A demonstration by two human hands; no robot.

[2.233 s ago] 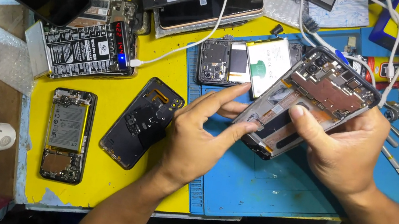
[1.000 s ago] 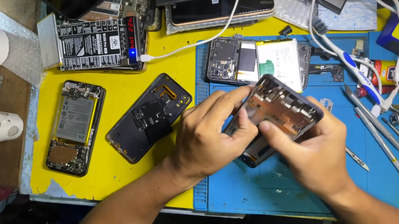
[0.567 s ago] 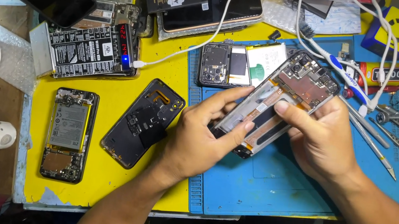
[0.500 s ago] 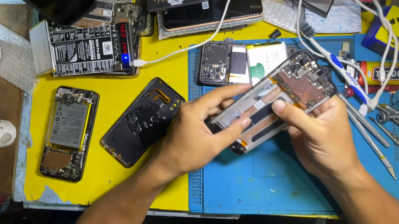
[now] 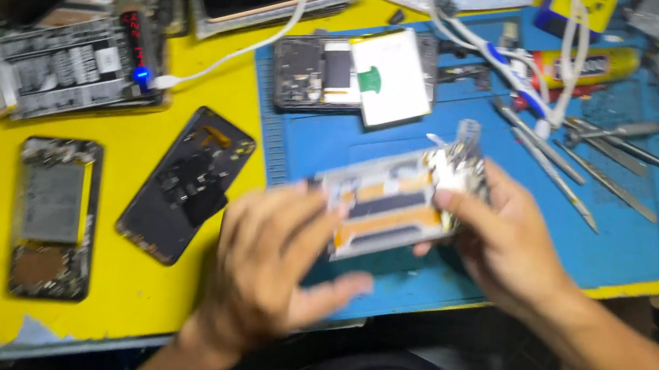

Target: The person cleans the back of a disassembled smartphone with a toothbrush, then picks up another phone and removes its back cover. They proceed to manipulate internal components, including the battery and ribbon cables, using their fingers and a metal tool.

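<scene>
The right hand [image 5: 509,244] is pinching the opened phone frame [image 5: 394,201] by its upper end, thumb on top, holding it tilted above the blue mat [image 5: 657,225]. The left hand [image 5: 269,269] is lying half-open at the frame's lower end; motion blur is hiding whether those fingers are gripping it.

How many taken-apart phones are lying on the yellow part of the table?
2. One open phone frame lies near the left edge. One black phone back lies slanted beside it. The top of the table is cluttered and blurred, so more may hide there.
</scene>
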